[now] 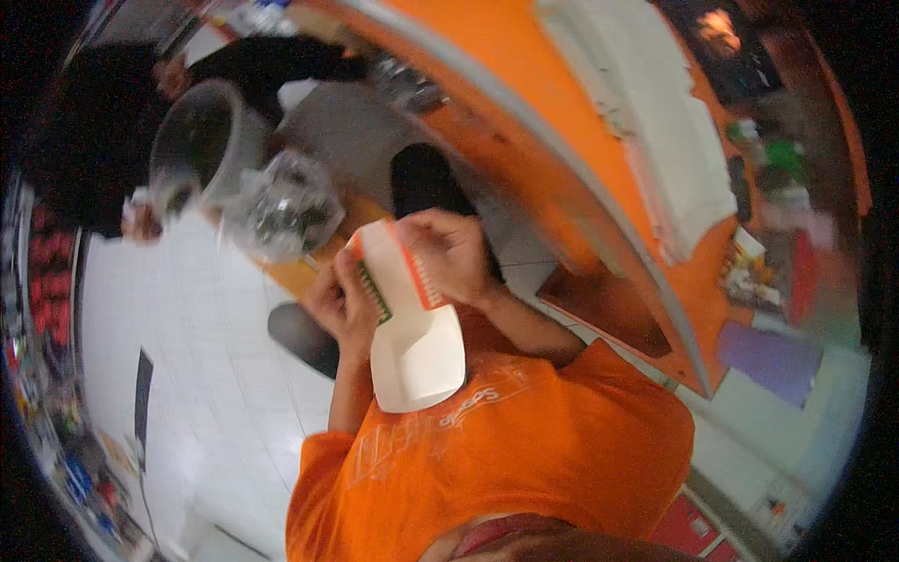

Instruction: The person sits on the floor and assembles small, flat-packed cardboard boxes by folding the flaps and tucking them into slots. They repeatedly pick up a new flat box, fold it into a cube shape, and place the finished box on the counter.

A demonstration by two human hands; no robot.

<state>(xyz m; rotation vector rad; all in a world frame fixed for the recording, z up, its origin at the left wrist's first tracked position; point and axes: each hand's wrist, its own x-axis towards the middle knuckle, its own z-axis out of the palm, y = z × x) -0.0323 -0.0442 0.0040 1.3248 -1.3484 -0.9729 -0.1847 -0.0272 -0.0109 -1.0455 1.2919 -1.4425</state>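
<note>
1. White floor tiles (187, 318) spread out on the left, and a long orange counter (524, 122) curves across the top.
2. One white cardboard tray (412, 328) with orange and green edging is held at chest height; its long axis runs from upper left to lower right, open end toward the orange shirt (524, 440).
3. Left hand (342, 304) grips its left edge; right hand (449, 253) closes over the top end.
4. Beyond stand one grey bin (201, 140) and one clear plastic bag (281, 206), well apart from the tray.
</note>
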